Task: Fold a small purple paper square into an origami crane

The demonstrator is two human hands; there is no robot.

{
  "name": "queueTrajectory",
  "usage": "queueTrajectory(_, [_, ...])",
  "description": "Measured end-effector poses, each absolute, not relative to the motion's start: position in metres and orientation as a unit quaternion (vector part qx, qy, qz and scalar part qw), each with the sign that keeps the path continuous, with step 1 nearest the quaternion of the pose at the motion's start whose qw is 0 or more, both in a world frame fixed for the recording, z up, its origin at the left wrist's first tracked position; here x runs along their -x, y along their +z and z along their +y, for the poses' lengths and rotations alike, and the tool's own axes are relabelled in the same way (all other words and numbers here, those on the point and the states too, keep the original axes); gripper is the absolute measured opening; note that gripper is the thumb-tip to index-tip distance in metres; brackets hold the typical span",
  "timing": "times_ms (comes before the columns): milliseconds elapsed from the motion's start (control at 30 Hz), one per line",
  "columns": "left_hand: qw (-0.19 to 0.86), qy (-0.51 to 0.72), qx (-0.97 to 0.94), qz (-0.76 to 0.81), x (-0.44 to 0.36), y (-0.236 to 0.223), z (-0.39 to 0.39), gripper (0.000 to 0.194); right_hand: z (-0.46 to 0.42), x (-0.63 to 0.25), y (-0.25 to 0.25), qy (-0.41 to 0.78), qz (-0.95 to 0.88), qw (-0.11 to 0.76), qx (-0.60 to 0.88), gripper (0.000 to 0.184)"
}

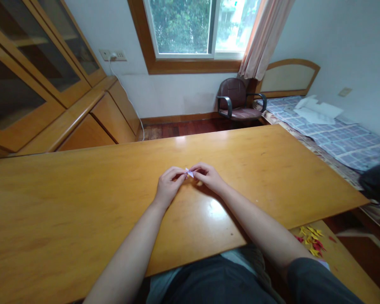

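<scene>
A small pale purple piece of folded paper [190,172] is held between my two hands, just above the wooden table [98,202]. My left hand [171,183] pinches its left side between thumb and fingers. On the other side, my right hand [210,177] grips it with thumb and forefinger. Pointed corners of the paper stick out between the fingertips. The fingers cover the rest, so its full shape cannot be made out.
Several yellow and red folded paper pieces [312,240] lie on a lower wooden surface [351,270] to my right. Beyond the table stand a brown armchair [236,99] and a bed [332,126]. A glass-fronted cabinet [47,63] is at the left.
</scene>
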State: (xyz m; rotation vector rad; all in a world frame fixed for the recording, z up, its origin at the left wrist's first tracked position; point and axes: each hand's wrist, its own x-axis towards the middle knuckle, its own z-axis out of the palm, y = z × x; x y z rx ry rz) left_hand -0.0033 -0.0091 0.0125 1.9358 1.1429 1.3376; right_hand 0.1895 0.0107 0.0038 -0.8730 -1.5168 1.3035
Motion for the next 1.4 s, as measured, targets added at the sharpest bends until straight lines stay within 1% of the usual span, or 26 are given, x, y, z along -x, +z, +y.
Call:
queueTrajectory(267, [0.252,0.495,-0.713,0.427,0.002,0.013,-0.009,0.010,0.011,-0.188,0.003,0.557,-0.604,0.454,0.345,0.027])
queueTrajectory(367, [0.254,0.487,-0.707,0.445,0.002,0.012,-0.010,0.009,0.013,-0.187,-0.001,0.555,-0.600,0.455,0.354,0.030])
queueTrajectory(567, [0.279,0.479,-0.686,0.472,0.002,0.009,-0.010,0.012,0.015,-0.185,-0.005,0.531,-0.605,0.465,0.369,0.031])
queueTrajectory(667, [0.284,0.475,-0.685,0.473,0.002,0.009,-0.009,0.013,0.013,-0.186,-0.002,0.516,-0.615,0.463,0.376,0.031])
queueTrajectory(833, [0.262,0.474,-0.697,0.471,0.001,0.015,-0.010,0.011,0.012,-0.186,0.000,0.484,-0.633,0.474,0.373,0.028])
queueTrajectory(1067, [0.260,0.481,-0.696,0.465,0.001,0.013,-0.010,0.011,0.013,-0.186,0.000,0.448,-0.656,0.472,0.382,0.029])
queueTrajectory(1400, [0.250,0.480,-0.717,0.439,0.002,0.013,-0.009,0.013,0.013,-0.188,0.000,0.404,-0.686,0.463,0.390,0.022])
